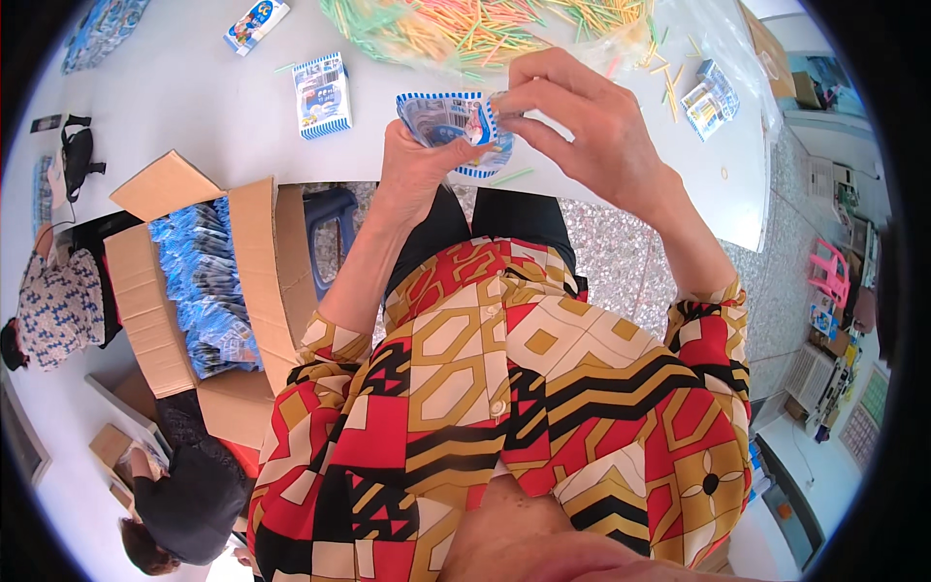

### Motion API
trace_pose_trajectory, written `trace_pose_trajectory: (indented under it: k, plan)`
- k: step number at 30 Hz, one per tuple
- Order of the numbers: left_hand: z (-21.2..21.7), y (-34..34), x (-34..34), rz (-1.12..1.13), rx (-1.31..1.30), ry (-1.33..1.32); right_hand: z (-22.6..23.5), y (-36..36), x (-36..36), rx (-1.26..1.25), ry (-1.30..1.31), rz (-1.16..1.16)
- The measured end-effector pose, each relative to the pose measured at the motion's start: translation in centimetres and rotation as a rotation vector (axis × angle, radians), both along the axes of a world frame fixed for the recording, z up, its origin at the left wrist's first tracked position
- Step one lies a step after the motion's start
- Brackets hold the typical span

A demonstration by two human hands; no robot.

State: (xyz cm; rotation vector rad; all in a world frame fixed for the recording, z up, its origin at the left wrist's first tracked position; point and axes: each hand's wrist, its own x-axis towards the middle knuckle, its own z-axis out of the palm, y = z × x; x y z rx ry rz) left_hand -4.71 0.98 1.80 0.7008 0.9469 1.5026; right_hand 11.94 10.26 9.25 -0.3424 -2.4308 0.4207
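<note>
My left hand [415, 173] grips a blue-and-white printed plastic packet [448, 118] over the table's near edge. The packet's striped mouth is spread apart, with the thumb along its near side. At the packet's right edge, the fingertips of my right hand [582, 121] pinch it; anything small between them is hidden. Beyond my hands, a large pile of thin pastel sticks [465, 29] lies on clear plastic sheeting. A short pale green stick [512, 177] rests near the table edge below the packet.
Left on the white table [213, 116] are a flat printed packet [323, 95] and a small pack [256, 25]. Another pack [711, 101] lies right among loose sticks. An open cardboard box [257, 281] full of blue packets [202, 281] stands at my left. Two other people are farther left.
</note>
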Motion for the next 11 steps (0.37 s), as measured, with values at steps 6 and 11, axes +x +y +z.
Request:
trace_pose_trajectory:
  k: [6, 11]
  plan:
    - [-0.2, -0.4, 0.1, 0.045, -0.076, 0.029, 1.1, -1.5, 0.1, 0.342, -0.016, -0.042]
    - [-0.2, -0.4, 0.4, 0.037, -0.044, 0.053, 0.4, -1.7, 0.7, 0.042, -0.058, 0.05]
